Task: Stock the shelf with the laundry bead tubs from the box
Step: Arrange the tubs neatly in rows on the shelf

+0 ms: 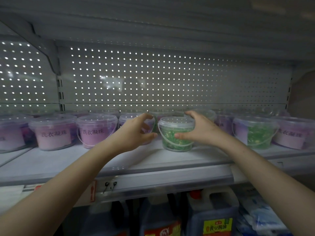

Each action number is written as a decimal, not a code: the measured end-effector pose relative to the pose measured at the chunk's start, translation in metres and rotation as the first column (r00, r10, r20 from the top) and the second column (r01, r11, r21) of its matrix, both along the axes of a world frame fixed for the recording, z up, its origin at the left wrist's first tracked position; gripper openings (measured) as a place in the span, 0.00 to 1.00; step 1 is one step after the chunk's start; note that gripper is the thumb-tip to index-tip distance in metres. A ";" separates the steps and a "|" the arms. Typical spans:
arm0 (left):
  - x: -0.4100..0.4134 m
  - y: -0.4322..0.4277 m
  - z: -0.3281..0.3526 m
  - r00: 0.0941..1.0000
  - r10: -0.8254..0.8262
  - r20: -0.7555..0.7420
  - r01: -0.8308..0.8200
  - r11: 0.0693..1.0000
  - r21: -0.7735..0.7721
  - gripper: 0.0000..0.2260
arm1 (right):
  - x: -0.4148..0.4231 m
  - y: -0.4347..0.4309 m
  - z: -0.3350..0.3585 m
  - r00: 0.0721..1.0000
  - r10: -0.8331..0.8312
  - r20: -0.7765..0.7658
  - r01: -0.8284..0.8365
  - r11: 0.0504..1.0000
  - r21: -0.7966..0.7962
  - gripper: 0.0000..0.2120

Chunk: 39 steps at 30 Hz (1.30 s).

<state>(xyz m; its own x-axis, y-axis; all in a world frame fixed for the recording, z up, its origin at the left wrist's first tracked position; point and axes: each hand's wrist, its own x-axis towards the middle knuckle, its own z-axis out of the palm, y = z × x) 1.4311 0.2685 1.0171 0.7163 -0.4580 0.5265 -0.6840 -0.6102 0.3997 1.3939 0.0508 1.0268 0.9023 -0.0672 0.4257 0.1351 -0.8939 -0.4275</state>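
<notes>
A clear tub of green laundry beads [173, 137] stands on the grey shelf [136, 160], near the middle. My right hand [199, 128] grips it from the right, fingers over the lid and thumb on its front. My left hand [136, 132] is curved around a purple tub [150, 124] just left of it, which it mostly hides. Purple tubs [95, 132] line the shelf to the left. Another green tub [257, 133] and a purple tub [293, 133] stand to the right. The box is out of view.
A perforated back panel [170, 79] closes the shelf behind the tubs. A second row of tubs stands behind the front one. Bare shelf runs along the front edge. Below, dark liquid jugs [214, 217] and plastic packs [262, 217] fill the lower shelf.
</notes>
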 end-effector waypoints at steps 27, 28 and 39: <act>-0.005 -0.035 -0.003 0.996 0.046 0.070 -0.050 0.997 0.056 0.29 | 0.006 -0.038 -0.021 0.985 0.137 0.107 -0.156 0.969 0.193 0.32; -0.009 -0.037 -0.006 0.996 0.030 0.085 -0.035 0.997 0.065 0.28 | 0.010 -0.038 -0.022 0.984 0.170 0.060 -0.179 0.954 0.242 0.33; -0.002 -0.039 0.000 0.995 0.066 -0.072 -0.050 0.979 0.197 0.35 | -0.022 -0.027 -0.026 0.974 0.149 0.170 -0.159 0.986 0.044 0.31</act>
<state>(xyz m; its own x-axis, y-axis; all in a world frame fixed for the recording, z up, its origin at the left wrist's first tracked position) 1.4293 0.2291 1.0175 0.7797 -0.5025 0.3735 -0.6168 -0.7192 0.3199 1.3723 0.0236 1.0003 0.8209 0.0384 0.5698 0.3424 -0.8317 -0.4371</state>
